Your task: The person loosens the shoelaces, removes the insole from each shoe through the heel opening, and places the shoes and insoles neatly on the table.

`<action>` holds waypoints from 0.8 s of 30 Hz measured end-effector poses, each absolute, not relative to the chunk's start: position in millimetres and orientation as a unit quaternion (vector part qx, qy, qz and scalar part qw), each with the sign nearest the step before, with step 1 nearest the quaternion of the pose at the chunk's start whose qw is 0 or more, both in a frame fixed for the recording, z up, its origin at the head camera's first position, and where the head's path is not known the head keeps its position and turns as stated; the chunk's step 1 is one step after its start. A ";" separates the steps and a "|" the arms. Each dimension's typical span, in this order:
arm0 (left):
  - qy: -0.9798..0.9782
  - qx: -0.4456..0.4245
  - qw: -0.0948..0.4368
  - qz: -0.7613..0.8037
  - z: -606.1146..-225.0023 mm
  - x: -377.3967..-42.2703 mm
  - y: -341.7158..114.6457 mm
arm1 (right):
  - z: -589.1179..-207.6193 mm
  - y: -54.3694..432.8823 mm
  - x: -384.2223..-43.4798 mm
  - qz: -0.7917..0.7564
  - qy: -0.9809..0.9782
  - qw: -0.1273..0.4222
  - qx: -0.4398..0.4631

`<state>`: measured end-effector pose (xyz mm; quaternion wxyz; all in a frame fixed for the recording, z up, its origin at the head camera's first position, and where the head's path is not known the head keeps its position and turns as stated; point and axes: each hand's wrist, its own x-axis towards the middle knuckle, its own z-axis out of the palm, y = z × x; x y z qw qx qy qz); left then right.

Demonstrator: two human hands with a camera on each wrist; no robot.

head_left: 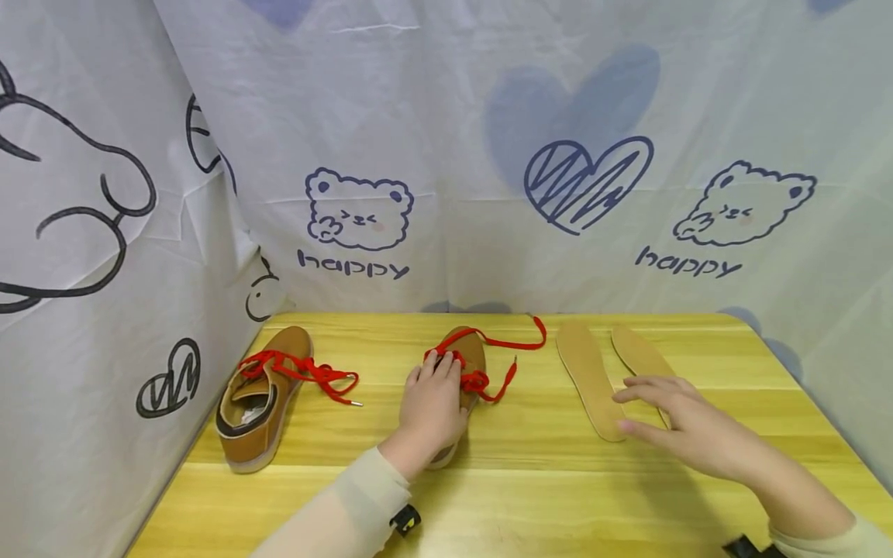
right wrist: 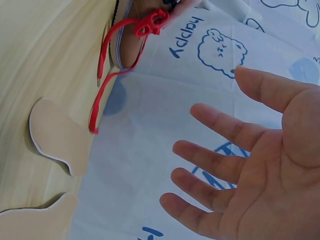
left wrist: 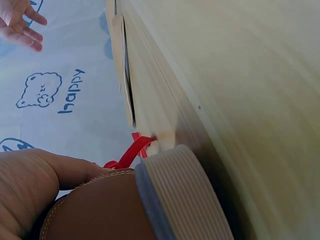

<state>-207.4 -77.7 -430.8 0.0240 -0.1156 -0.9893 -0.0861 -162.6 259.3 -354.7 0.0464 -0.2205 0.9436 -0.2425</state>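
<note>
A brown shoe with red laces (head_left: 475, 353) stands in the middle of the table, its toe toward the back. My left hand (head_left: 434, 399) grips it from above, fingers over the laces and tongue. In the left wrist view the shoe's brown heel and ribbed pale sole (left wrist: 185, 195) show close up, with the left hand (left wrist: 45, 185) at the collar. My right hand (head_left: 691, 426) hovers over the near ends of two tan insoles, its fingers spread and holding nothing. The left insole (head_left: 586, 372) lies flat; the right insole (head_left: 638, 350) is partly hidden behind that hand.
A second brown shoe (head_left: 261, 422) with red laces stands at the table's left side, with white stuffing visible inside. Loose lace ends (head_left: 516, 343) trail right of the middle shoe. A printed white cloth (head_left: 460, 232) hangs behind the wooden table (head_left: 516, 496) and along its left.
</note>
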 end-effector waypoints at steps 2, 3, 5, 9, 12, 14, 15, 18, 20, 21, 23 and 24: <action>-0.989 -0.113 0.023 -0.089 -430.1 -207.0 -81.4 | -354.0 262.2 -162.0 -0.244 0.944 0.051 -0.218; -0.989 -0.112 0.022 -0.091 -429.7 -207.0 -83.3 | -353.6 263.8 -161.8 -0.243 0.944 0.053 -0.217; -0.990 -0.108 0.020 -0.093 -429.1 -207.1 -87.4 | -352.6 267.0 -161.5 -0.243 0.944 0.055 -0.214; -0.991 -0.100 0.021 -0.090 -428.2 -207.4 -96.5 | -350.4 274.1 -161.9 -0.237 0.946 0.048 -0.215; -0.991 -0.095 0.024 -0.090 -428.9 -207.4 -104.1 | -349.1 280.0 -161.7 -0.236 0.946 0.042 -0.219; -0.991 -0.091 0.027 -0.091 -430.4 -207.7 -109.6 | -348.7 283.5 -161.1 -0.238 0.945 0.040 -0.219; -0.992 -0.088 0.028 -0.090 -430.8 -208.1 -112.5 | -348.6 285.1 -160.9 -0.238 0.945 0.041 -0.219; -0.993 -0.077 0.031 -0.089 -431.0 -208.9 -122.3 | -348.3 288.7 -161.4 -0.241 0.946 0.043 -0.215; -0.993 -0.071 0.030 -0.089 -429.5 -209.3 -129.1 | -347.6 290.9 -162.5 -0.245 0.944 0.044 -0.217; -0.993 -0.069 0.030 -0.089 -428.5 -209.4 -132.6 | -347.1 292.1 -163.5 -0.248 0.943 0.046 -0.218; -0.993 -0.065 0.029 -0.091 -427.9 -209.5 -138.6 | -346.2 295.3 -164.5 -0.256 0.940 0.045 -0.221; -0.993 -0.064 0.029 -0.090 -427.5 -209.5 -141.6 | -345.6 296.9 -165.3 -0.260 0.938 0.045 -0.225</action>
